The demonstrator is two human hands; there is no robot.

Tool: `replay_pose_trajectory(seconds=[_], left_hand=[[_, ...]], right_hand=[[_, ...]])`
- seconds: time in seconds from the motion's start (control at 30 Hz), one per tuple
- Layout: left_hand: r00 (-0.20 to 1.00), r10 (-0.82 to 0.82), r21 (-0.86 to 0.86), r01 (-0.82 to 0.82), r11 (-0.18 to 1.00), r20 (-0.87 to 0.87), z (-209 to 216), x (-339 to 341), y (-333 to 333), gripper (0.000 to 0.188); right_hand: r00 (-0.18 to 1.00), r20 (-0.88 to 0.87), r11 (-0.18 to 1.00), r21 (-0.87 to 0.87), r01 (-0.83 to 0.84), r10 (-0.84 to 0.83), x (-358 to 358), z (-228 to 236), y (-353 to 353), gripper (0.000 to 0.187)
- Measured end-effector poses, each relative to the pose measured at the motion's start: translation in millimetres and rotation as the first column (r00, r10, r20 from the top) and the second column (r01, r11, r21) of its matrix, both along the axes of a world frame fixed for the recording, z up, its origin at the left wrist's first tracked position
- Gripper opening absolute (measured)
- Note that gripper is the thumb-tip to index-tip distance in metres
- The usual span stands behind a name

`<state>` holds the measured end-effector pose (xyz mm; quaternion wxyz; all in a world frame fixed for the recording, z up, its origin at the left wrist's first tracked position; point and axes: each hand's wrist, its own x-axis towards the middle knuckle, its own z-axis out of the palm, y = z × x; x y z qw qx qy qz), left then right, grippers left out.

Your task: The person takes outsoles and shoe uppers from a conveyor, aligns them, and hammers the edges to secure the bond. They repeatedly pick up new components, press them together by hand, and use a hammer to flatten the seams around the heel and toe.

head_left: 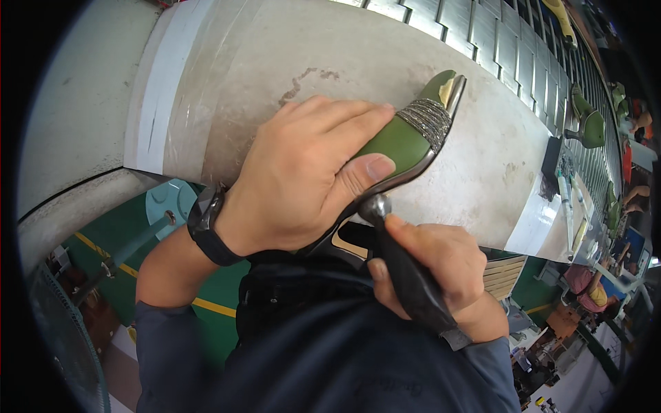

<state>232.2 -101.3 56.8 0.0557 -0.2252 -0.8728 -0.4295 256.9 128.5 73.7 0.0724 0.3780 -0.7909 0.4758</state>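
A green shoe (398, 146) with a band of glittery dark cord (427, 121) lies tilted at the near edge of the worktable, its toe end pointing up and to the right. My left hand (303, 165) is wrapped over its rear part, thumb on the green upper, and hides much of that part. A shiny dark sole edge runs along the shoe's right side. In my right hand (444, 265) is a black hammer (413, 286), closed between thumb and fingers. Its rounded metal face (375, 206) is right beside the sole edge; whether they touch I cannot tell.
The pale worktable (234, 82) has strips of clear tape and white sheet. Beyond it runs a slatted metal conveyor (482, 34) carrying another green shoe (586, 120). Pen-like tools (566, 196) lie at the table's right end. Other people work at far right.
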Motion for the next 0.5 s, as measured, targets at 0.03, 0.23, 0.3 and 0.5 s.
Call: replay_pose_trajectory(seconds=[0.03, 0.23, 0.3, 0.5], left_hand=[[1.000, 0.005, 0.002, -0.005, 1.000, 0.007, 0, 1, 0, 0.046], [0.999, 0.021, 0.013, -0.021, 1.000, -0.028, -1, 4, 5, 0.045], [0.999, 0.031, 0.014, -0.031, 0.999, -0.012, 1, 4, 4, 0.044], [0.998, 0.058, 0.037, -0.058, 0.998, 0.008, -1, 3, -2, 0.038]], right_hand=[[1.000, 0.007, 1.000, 0.002, -0.005, 0.005, 1, -2, 0, 0.042], [0.964, 0.123, 0.972, -0.047, -0.230, 0.234, -14, -5, 5, 0.042], [0.964, 0.073, 0.966, -0.020, -0.256, 0.257, -18, -7, 4, 0.040], [0.991, 0.003, 0.991, -0.030, -0.132, 0.133, 7, -15, -6, 0.040]])
